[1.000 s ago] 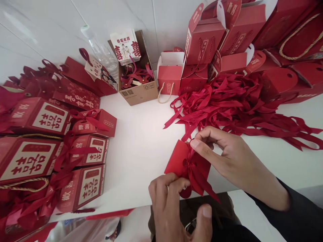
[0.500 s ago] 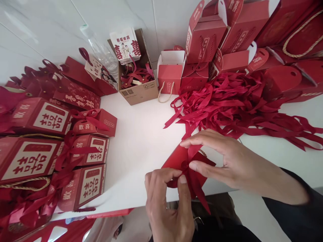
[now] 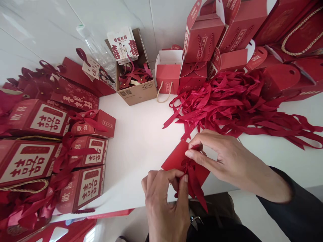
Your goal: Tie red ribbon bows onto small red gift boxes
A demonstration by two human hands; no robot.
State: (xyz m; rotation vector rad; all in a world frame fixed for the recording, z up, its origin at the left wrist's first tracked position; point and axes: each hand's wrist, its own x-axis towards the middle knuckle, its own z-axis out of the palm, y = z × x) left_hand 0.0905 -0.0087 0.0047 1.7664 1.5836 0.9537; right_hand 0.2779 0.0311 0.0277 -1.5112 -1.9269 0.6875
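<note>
A small red gift box (image 3: 176, 155) sits at the table's front edge, with a red ribbon (image 3: 195, 183) tied at its top and one tail hanging toward me. My left hand (image 3: 168, 198) is closed in a pinch on the ribbon at the near side of the knot. Above and to the right, my right hand (image 3: 214, 151) pinches a loop of the same ribbon between thumb and fingers. Part of the box is hidden under both hands.
A heap of loose red ribbons (image 3: 222, 104) lies behind my right hand. Decorated boxes (image 3: 89, 185) with bows stand in rows at the left. Along the wall are a cardboard carton (image 3: 140, 92), a small open red box (image 3: 168, 75), stacked red boxes (image 3: 203, 37) and a clear plastic bottle (image 3: 98, 50).
My right hand has closed its thumb and fingers on the ribbon loop, where they were apart before. The left hand keeps its pinch and has barely moved.
</note>
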